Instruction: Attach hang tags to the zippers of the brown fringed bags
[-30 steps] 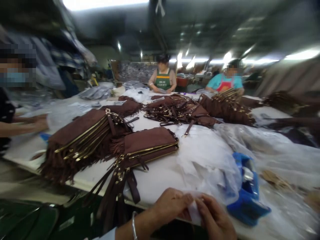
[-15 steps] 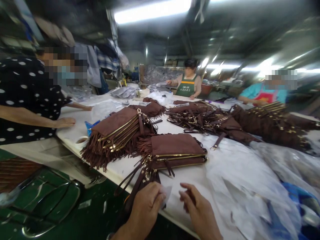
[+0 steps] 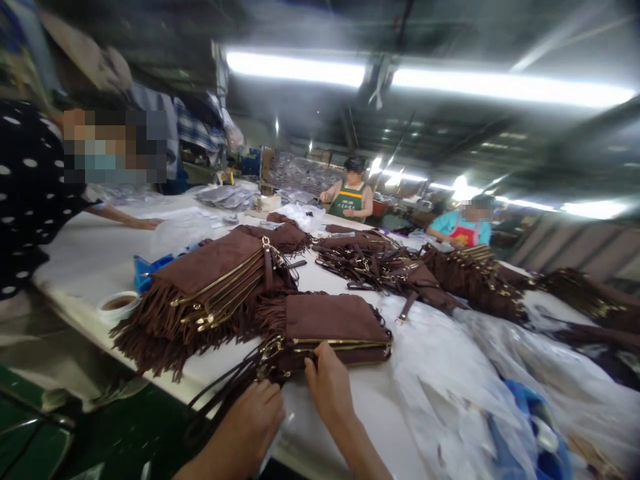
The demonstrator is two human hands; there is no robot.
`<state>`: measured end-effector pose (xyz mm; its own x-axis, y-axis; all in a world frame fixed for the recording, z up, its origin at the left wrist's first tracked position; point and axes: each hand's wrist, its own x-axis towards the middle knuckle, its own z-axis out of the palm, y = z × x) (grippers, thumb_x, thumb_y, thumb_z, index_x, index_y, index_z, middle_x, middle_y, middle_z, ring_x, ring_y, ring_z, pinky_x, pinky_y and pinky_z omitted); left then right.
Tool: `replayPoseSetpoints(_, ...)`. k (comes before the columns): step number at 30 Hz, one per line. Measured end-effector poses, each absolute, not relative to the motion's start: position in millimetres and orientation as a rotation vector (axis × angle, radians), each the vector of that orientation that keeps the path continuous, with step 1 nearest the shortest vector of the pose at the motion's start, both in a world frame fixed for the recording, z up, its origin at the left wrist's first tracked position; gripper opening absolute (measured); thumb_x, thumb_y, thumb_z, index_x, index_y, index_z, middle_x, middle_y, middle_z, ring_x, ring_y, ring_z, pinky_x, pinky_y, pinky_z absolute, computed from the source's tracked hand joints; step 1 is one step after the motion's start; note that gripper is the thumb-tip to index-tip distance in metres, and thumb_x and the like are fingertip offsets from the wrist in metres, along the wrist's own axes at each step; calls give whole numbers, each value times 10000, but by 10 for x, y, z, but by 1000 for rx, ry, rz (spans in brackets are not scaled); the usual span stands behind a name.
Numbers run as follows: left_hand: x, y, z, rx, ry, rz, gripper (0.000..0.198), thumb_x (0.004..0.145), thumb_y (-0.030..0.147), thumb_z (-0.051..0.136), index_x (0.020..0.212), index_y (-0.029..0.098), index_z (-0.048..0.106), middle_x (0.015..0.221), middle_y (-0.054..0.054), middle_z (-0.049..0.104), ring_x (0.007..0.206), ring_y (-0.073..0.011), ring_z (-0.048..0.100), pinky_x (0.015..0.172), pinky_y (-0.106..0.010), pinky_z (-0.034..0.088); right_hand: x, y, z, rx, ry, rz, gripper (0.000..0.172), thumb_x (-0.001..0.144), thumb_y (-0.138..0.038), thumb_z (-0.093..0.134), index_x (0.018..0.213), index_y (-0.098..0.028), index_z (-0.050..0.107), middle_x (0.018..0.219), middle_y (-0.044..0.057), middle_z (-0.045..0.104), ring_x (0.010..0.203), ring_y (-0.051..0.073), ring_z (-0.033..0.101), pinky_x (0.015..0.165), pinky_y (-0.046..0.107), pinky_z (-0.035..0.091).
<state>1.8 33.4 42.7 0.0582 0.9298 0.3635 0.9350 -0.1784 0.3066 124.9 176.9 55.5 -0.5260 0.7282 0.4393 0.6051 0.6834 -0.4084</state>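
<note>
A brown fringed bag (image 3: 335, 317) with gold zips lies flat in front of me on the white table. At its front edge my right hand (image 3: 330, 383) is closed, thumb and finger pinching by the lower zip; the exact part between them is hidden. My left hand (image 3: 257, 417) is closed beside the bag's dark straps (image 3: 227, 380) and gold rings, near the table edge. A pale, see-through plastic piece (image 3: 290, 419) shows at its side, mostly covered by the hand. Left of the bag rises a stack of similar fringed bags (image 3: 210, 267).
More brown bags and straps (image 3: 370, 260) are heaped across the table. Clear plastic sheeting (image 3: 435, 373) spreads on the right, near a blue container (image 3: 545, 427). A tape roll (image 3: 119, 303) sits at the left edge. Co-workers stand at the left, back and right.
My right hand has moved from above the bare table up to the bag's front edge and closed there. My left hand has shifted left and down beside the straps. The view has turned right.
</note>
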Motion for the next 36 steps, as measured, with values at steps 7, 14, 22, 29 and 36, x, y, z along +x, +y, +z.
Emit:
replayPoseSetpoints(7, -418, 117, 364, -2066, -2032, -767, 184, 886, 135, 460, 841, 231, 610, 839, -35, 625, 813, -215, 569, 819, -367, 450, 1427, 1626, 686, -764, -2493, 336, 280, 767, -111, 568, 1014, -244, 574, 1005, 40, 698, 898, 199, 675, 750, 271, 528)
replayPoseSetpoints(14, -150, 167, 264, -1635, -2169, -813, 180, 876, 117, 443, 838, 206, 595, 1388, -118, 458, 1253, -312, 437, 1025, -530, 400, 1854, 2311, 618, -615, -2734, -459, 920, 659, -105, 637, 1496, -197, 266, 1523, 155, 359, 1357, 373, 374, 1059, 531, 380)
replayPoseSetpoints(22, -486, 372, 299, -1922, -2145, -580, 168, 905, 69, 467, 954, 171, 591, 1384, -127, 443, 1308, -272, 389, 1112, -457, 372, 1905, 2300, 482, -488, -2704, -754, 391, 800, -52, 529, 1184, -46, 602, 1149, 216, 675, 1023, 296, 648, 858, 408, 537)
replayPoseSetpoints(29, -631, 329, 363, -2072, -2141, -826, 184, 909, 68, 461, 939, 177, 606, 1375, -106, 462, 1310, -257, 378, 1118, -447, 329, 2175, 2021, 340, -608, -2646, -646, 437, 836, -194, 587, 1256, -79, 552, 1211, 201, 646, 1076, 332, 612, 906, 456, 512)
replayPoseSetpoints(36, -77, -45, 615, -1554, -2493, -2044, 246, 905, 356, 568, 736, 184, 618, 1037, -44, 580, 984, -203, 537, 878, -304, 409, 2243, 1479, 770, -883, -2452, 334, 449, 922, -406, 512, 1339, -248, 462, 1342, 86, 560, 1190, 264, 549, 1004, 417, 453)
